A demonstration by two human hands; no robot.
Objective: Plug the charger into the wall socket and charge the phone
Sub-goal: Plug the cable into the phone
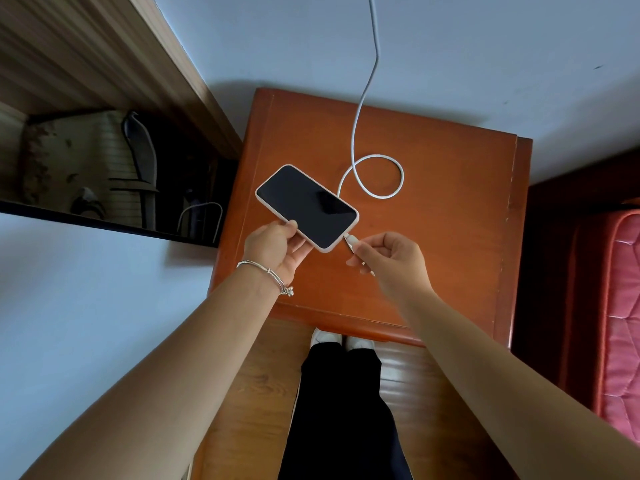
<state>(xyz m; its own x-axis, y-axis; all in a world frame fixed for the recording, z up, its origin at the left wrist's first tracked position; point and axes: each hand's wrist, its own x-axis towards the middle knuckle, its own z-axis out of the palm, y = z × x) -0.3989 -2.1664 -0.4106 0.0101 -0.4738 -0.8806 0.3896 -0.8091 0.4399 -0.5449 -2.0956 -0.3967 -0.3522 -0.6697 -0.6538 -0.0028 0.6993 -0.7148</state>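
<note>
Left hand (277, 249) grips the phone (307, 207) by its near edge, steadying it just above the nightstand (450, 237) so the port faces the right hand (391, 254) — which pinches the cable plug (350, 242) at the port. Screen's dark; can't tell if it's fully seated. Cable (367, 174) loops on the wood, then climbs the wall (485, 46) — socket out of view, no brand or writing legible.

Orange-brown nightstand (433, 237) beside pink mattress (623, 323) (quilted).

The phone (307, 207) is above the cabinet (450, 209), between both hands; the cable (377, 174) loops behind it, up the wall (485, 46).
</note>
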